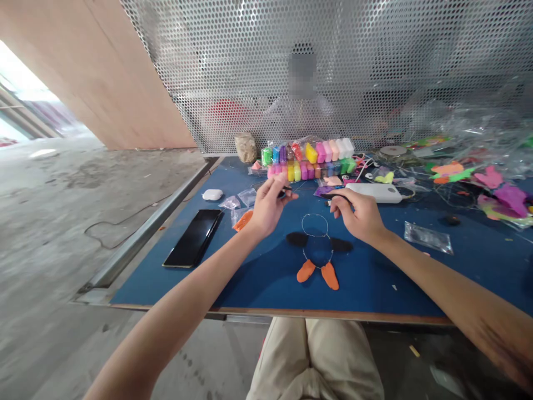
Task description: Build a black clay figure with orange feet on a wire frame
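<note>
A wire figure (315, 235) lies flat on the blue tabletop (254, 283), bent into two stacked loops. Flat black clay pieces (296, 239) stick out at its sides, and orange clay feet (330, 276) hang from the lower loop. Above and left of the figure, my left hand (268, 206) pinches a small black piece (285, 191) that looks like clay. My right hand (361, 215), to the upper right of the figure, has thumb and fingers closed on a thin black piece (333, 195). Its exact shape is partly hidden by the fingers.
Colourful clay blocks (311, 153) in clear wrapping line the back, before a perforated metal panel (250, 66). A phone (192, 238), white earbud case (212, 194) and small plastic bags (230, 202) lie left. A white corded device (377, 193) and clay scraps (510, 199) are right.
</note>
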Demonstrator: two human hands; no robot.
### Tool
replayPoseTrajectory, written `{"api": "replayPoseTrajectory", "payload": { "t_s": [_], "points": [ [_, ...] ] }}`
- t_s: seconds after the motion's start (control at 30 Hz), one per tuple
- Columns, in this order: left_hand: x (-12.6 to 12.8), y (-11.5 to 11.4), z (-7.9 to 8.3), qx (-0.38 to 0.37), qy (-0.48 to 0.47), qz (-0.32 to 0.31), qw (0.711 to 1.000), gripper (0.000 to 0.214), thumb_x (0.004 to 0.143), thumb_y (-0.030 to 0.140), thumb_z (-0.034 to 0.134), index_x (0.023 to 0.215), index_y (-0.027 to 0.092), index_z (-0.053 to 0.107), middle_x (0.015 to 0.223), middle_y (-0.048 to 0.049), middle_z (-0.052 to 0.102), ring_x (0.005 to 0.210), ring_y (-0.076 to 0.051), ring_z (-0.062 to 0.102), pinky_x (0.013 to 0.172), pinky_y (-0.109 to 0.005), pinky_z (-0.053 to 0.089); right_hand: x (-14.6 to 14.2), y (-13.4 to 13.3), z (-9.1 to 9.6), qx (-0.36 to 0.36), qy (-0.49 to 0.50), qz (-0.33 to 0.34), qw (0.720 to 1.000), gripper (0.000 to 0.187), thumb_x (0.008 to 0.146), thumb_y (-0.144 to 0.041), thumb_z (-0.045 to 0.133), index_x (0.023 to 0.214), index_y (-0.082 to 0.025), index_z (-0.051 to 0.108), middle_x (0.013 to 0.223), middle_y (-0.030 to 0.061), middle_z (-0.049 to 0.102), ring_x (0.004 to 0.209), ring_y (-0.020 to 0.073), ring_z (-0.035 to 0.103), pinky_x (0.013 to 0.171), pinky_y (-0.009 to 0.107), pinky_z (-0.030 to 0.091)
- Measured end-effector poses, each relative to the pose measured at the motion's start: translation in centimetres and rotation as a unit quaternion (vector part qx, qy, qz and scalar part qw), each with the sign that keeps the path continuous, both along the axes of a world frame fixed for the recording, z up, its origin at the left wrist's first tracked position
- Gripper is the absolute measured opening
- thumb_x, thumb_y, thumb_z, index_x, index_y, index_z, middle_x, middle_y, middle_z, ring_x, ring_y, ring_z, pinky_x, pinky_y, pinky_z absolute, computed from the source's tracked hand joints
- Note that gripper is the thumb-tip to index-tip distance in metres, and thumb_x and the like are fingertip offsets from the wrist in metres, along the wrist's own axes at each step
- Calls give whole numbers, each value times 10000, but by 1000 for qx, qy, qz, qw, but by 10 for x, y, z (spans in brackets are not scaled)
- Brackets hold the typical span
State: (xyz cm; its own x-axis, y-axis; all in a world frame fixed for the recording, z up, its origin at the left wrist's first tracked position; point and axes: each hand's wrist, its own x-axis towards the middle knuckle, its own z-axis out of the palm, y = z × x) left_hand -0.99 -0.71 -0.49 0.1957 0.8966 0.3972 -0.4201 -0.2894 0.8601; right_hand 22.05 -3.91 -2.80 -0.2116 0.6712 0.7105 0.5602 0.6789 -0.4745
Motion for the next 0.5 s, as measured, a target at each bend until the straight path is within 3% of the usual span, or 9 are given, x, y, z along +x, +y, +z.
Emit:
{"api": "replayPoseTrajectory", "payload": {
  "t_s": [0.07, 0.13, 0.23, 0.33, 0.5],
  "points": [
    [0, 2, 1, -29, -51, -15, 998, 201, 946, 336, 626, 861, 162, 574, 998, -37, 614, 937, -120, 624, 955, -339, 539, 1, 3, -2, -15, 12, 3, 1000, 252, 1038, -323, 475, 1128, -225, 689, 738, -6, 689, 582, 135, 646, 602, 275, 532],
    [0, 1, 1, -42, -30, -44, 998, 134, 917, 274, 660, 941, 168, 583, 1109, -58, 627, 979, -133, 637, 963, -347, 532, 2, 6, -4, -19, 9, 12, 1000, 287, 1042, -332, 466, 1239, -233, 650, 798, 9, 712, 623, 144, 665, 648, 291, 557],
    [2, -3, -1, -63, 17, -95, 993, 163, 876, 229, 668, 1017, 167, 614, 908, -27, 598, 752, -96, 580, 741, -258, 524, 1, 4, -5, -14, 9, 29, 999, 300, 1034, -359, 487, 1284, -242, 604, 862, 30, 732, 706, 172, 706, 682, 313, 584],
    [6, -6, -5, -107, 18, -152, 982, 189, 868, 266, 608, 1009, 145, 644, 790, -10, 518, 642, -88, 485, 608, -227, 455, -3, -1, -4, 22, 18, 27, 999, 238, 994, -383, 569, 1180, -240, 611, 929, 54, 737, 830, 211, 733, 723, 331, 596],
    [17, -14, -8, -137, 56, -222, 964, 373, 967, 481, 501, 1070, 145, 628, 951, -67, 590, 842, -146, 586, 787, -281, 524, -8, -4, 1, 143, -73, 47, 986, 106, 941, -309, 664, 1034, -261, 644, 956, 54, 705, 880, 220, 674, 817, 381, 548]
  ]
}}
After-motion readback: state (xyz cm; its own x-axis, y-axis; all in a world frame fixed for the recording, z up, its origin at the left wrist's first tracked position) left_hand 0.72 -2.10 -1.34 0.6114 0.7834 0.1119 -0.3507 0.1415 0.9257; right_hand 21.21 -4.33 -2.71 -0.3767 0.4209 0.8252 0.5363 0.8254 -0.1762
